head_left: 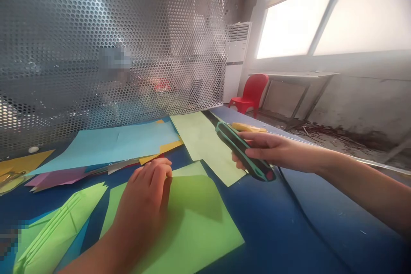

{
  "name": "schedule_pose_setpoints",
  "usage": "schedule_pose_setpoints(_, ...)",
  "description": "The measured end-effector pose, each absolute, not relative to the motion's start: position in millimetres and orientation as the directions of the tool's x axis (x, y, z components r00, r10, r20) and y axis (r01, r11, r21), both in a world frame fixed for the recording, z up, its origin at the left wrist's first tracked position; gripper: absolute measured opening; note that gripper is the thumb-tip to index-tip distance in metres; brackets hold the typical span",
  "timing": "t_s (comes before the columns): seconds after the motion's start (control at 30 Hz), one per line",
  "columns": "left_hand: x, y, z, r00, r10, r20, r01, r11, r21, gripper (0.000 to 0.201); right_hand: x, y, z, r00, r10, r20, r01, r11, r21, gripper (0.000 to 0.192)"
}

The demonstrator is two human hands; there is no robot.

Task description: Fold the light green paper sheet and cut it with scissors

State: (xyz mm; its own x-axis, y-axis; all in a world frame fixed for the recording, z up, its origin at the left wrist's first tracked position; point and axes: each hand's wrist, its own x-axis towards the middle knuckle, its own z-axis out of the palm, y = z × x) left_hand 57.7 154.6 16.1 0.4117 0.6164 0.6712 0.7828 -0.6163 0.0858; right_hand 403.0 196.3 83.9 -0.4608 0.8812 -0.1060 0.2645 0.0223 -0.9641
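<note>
Plainly, the right hand (266, 147) had its grip closed round the tool (231, 138), while the left hand (147, 197) rested on the green sheet (199, 222).
The tool was near the view's middle, toward four o'clock, pointing to eleven over the pale sheet (195, 137); the green sheet lay on the counter (257, 209) at six. The left grip, at seven, was bent at the sheet's far edge; whether it pinched paper, I could not tell. The tool looked stiff and fairly light, best held round its mid-body. The green sheet seemed thin, soft, easily creased and apt to slide, best pressed flat-handed or lifted by its free corner at five.
</note>
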Motion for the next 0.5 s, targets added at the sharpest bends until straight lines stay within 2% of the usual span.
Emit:
schedule_pose_setpoints(0.17,62.5,153.0,18.5,0.379,0.625,0.682,0.810,-0.580,0.082,0.018,398.5,194.0,72.7,-0.370,0.928,-0.047,0.310,0.076,-0.948,0.076)
schedule_pose_setpoints(0.3,64.8,150.5,24.2,0.371,0.628,0.684,0.823,-0.564,0.071,0.030,394.1,187.4,66.2,-0.345,0.937,-0.053,0.366,0.082,-0.927,0.084)
schedule_pose_setpoints(0.4,65.5,150.0,27.1,0.373,0.625,0.686,0.827,-0.559,0.059,0.030,390.7,182.2,66.8,-0.370,0.926,-0.077,0.410,0.089,-0.908,0.084)
schedule_pose_setpoints(0.5,64.9,150.8,25.5,0.366,0.609,0.704,0.831,-0.554,0.046,0.023,388.2,177.1,74.0,-0.442,0.882,-0.163,0.466,0.070,-0.882,0.085)
